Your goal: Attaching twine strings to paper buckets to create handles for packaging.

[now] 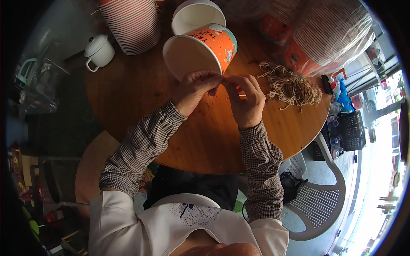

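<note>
The white enamel mug (99, 51) stands at the left edge of the round wooden table (128, 98), beside a tall stack of striped paper cups (133, 23). An orange paper bucket (200, 49) lies tilted on its side near the table's middle, its open mouth toward the person, with a second white bucket (197, 15) behind it.

The left hand (194, 89) rests at the bucket's rim, fingers pressed together in a pinch at the rim edge. The right hand (244, 100) meets it fingertip to fingertip, likewise pinched; a thin strand appears to run from it toward the bundle of tan cord pieces (292, 85) lying just to the right. What exactly sits between the fingertips cannot be resolved.

For good work here, the bucket should be steadied against the table, and the strand kept taut and short between both pinches.
</note>
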A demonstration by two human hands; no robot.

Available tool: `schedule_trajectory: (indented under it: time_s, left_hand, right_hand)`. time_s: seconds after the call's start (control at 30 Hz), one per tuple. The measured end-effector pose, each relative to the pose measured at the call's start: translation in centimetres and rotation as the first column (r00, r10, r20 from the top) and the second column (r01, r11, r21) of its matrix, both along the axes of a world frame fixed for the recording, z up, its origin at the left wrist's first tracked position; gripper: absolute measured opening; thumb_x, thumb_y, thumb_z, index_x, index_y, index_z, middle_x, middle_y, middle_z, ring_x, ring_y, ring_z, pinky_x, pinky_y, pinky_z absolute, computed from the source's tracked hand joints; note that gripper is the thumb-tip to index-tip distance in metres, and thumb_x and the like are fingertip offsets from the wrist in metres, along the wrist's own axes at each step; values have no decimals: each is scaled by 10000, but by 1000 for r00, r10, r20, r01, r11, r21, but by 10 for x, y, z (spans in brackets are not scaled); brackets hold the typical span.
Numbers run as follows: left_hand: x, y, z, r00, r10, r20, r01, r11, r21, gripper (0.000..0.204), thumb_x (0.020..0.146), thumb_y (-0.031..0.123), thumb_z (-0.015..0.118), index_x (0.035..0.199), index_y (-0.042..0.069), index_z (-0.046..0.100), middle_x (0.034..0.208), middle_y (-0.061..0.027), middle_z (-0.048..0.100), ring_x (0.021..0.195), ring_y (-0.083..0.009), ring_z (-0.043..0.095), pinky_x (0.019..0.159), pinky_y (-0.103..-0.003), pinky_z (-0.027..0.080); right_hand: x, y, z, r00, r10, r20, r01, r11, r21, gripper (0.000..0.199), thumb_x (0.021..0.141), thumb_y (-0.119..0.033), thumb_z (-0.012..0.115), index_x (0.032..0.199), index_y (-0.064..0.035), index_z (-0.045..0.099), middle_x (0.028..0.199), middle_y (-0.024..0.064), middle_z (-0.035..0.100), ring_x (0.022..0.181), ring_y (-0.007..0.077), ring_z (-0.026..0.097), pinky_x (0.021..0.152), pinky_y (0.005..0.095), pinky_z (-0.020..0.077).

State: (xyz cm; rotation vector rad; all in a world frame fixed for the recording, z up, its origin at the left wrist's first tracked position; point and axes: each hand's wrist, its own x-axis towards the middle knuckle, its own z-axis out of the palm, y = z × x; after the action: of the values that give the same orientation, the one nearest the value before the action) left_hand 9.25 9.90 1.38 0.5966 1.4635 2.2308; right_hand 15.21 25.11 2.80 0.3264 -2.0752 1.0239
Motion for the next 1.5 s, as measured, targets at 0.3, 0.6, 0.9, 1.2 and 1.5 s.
schedule_trajectory:
  time_s: [0.3,0.6,0.9,1.2,1.5]
  left_hand:
    - [3,3,1,992,57,-117,-63,997,-47,160,938,139,583,1015,8,634,843,-4,612,777,-76,550,704,-223,442]
    - [-2,4,-5,987,115,-113,-117,993,-6,151,949,175,586,981,31,618,821,20,586,745,-58,505,687,-212,401]
    - [1,7,-3,976,195,-97,-194,981,19,127,942,161,597,938,36,615,772,34,574,713,-48,520,678,-217,469]
    - [0,11,-8,972,198,-128,-198,980,12,141,954,166,580,923,32,611,754,43,569,698,-39,516,670,-207,462]
    - [-3,4,8,154,222,-963,-702,710,51,418,723,91,750,1127,171,676,1178,-36,566,1112,-262,507,954,-389,407]
  right_hand:
    - [-1,2,-2,996,35,79,-22,985,-170,92,810,4,666,889,-24,629,811,75,646,688,187,615,609,274,494]
    - [-2,5,-6,988,82,129,-40,952,-304,58,858,-52,643,897,-24,611,822,61,660,728,143,628,637,272,494]
    - [0,9,-6,986,15,164,38,948,-317,58,870,-73,637,900,-33,609,777,48,652,682,131,608,612,260,475]
    - [-1,7,-11,991,30,131,28,906,-423,62,909,-91,600,918,-35,575,748,52,647,612,110,600,556,242,466]
    - [3,-1,-7,974,98,204,-45,967,-250,54,964,-66,496,997,-51,536,759,68,647,601,144,632,563,275,510]
